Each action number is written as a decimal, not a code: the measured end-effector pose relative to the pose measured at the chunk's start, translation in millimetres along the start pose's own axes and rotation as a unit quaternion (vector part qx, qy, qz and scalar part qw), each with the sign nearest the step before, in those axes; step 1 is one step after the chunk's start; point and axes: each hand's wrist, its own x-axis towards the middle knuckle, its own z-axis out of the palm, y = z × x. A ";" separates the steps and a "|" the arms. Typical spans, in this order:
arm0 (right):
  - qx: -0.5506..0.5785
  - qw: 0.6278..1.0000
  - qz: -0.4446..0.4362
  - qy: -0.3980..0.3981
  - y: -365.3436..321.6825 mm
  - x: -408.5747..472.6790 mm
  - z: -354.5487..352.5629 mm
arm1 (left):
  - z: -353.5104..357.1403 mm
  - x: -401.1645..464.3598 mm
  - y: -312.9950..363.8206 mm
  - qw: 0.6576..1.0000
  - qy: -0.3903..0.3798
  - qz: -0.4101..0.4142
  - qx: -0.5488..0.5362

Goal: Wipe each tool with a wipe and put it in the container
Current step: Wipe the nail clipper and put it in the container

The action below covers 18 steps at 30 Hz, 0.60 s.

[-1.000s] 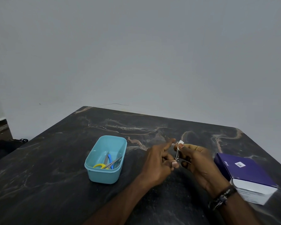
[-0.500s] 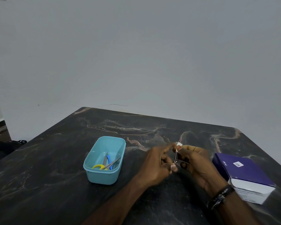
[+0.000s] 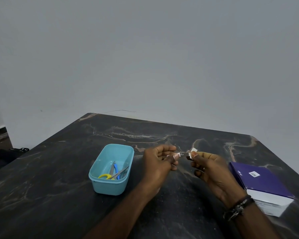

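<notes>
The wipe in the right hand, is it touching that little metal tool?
Touching. The head view shows the right hand pinching the white wipe against one end of the metal tool, with no gap; the left hand holds the other end.

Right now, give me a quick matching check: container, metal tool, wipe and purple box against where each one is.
Things:
1. blue container
2. small metal tool
3. white wipe
4. purple box

Places:
A. pinched in the right hand
B. on the table, right of both hands
C. on the table, left of the left hand
D. held between both hands

Pairs: 1-C, 2-D, 3-A, 4-B
</notes>
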 end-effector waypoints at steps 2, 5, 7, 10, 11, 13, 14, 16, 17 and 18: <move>-0.016 1.000 0.001 -0.012 0.2 -1.7 0.7 | -2.0 2.7 2.5 0.999 0.017 -0.017 -0.042; -0.031 0.999 0.015 -0.040 0.5 -5.0 3.5 | -5.2 5.3 6.2 0.993 0.035 -0.045 -0.105; -0.033 0.997 0.025 -0.067 1.7 -7.0 6.3 | -5.9 5.9 8.3 0.987 0.045 -0.067 -0.137; -0.070 0.994 0.012 -0.085 4.1 -10.3 11.0 | -5.9 6.1 9.7 0.984 0.047 -0.089 -0.150; -0.085 0.993 0.004 -0.087 4.6 -11.7 12.4 | -5.9 6.3 10.0 0.984 0.048 -0.093 -0.145; -0.115 0.989 -0.009 -0.093 4.7 -13.7 13.8 | -5.7 6.5 9.6 0.985 0.051 -0.097 -0.131; -0.129 0.987 -0.013 -0.100 4.2 -14.3 14.0 | -5.6 6.8 9.0 0.986 0.052 -0.097 -0.122; -0.145 0.982 -0.011 -0.116 3.9 -15.3 13.9 | -5.7 7.7 8.4 0.988 0.053 -0.100 -0.105; -0.148 0.982 -0.009 -0.121 3.9 -15.6 14.3 | -6.3 8.2 8.2 0.989 0.052 -0.103 -0.095; -0.148 0.981 -0.008 -0.122 4.4 -15.9 14.9 | -7.1 8.9 7.7 0.990 0.049 -0.107 -0.083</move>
